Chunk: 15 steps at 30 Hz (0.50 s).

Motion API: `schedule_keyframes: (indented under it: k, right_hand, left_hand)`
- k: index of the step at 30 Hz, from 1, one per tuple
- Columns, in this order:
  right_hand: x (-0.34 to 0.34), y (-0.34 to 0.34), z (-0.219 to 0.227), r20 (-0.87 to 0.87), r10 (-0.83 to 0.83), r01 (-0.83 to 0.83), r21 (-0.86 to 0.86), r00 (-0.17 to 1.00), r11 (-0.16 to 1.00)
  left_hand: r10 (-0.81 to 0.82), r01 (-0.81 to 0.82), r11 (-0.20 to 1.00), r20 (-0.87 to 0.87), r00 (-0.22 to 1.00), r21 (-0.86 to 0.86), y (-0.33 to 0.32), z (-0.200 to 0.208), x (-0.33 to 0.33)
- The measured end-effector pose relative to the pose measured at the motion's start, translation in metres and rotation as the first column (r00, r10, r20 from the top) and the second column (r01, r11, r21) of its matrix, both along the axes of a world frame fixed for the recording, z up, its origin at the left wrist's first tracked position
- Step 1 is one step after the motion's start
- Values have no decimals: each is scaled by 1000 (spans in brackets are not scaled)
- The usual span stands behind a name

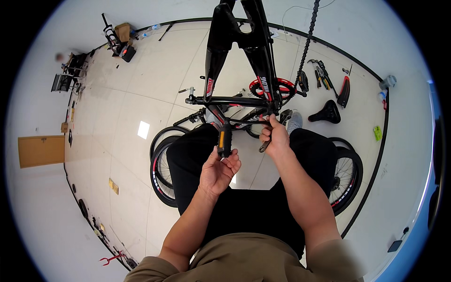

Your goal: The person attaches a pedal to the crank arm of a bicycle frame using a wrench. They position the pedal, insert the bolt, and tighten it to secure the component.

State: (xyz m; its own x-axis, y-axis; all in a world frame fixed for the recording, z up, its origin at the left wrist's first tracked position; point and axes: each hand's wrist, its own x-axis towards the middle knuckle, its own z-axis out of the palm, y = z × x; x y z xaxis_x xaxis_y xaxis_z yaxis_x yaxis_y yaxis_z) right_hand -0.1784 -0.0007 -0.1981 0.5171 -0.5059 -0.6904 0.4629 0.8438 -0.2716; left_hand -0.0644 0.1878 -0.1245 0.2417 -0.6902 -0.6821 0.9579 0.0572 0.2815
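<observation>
A black bicycle frame (217, 56) stands in front of me, its forked tubes rising toward the top of the view. My left hand (216, 174) pinches the lower end of a black pedal (225, 140) with an orange reflector. A crank arm (249, 122) runs from that pedal toward the frame's hub area. There my right hand (278, 137) is closed round a wrench (264, 146); one end of it sticks out below my fingers, the other is hidden. The red chainring (285, 89) sits just beyond, with the second pedal (303, 82) on its far side.
Spoked wheels (159, 164) lie beside my left leg, another wheel (348, 181) beside my right. A black saddle (325, 113), a red-and-black mudguard (345, 91) and several hand tools (322, 75) are on the floor at right. A chain (310, 33) hangs at the top. A fork (112, 37) stands far left.
</observation>
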Motion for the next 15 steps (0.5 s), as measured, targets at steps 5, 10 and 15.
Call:
schedule_keyframes:
  k: [5,10,15]
  right_hand:
    - [-1,0,-1,4,13,-13,-21,1000,1000]
    - [-2,0,0,6,5,-5,-15,1000,1000]
    - [-1,1,0,-4,13,-13,-17,1000,1000]
  left_hand:
    - [-18,-51,991,505,863,123,-1,-8,-2]
    - [-169,-57,982,969,178,181,-10,-7,-10]
    - [-54,-70,994,935,350,83,-9,-8,-16]
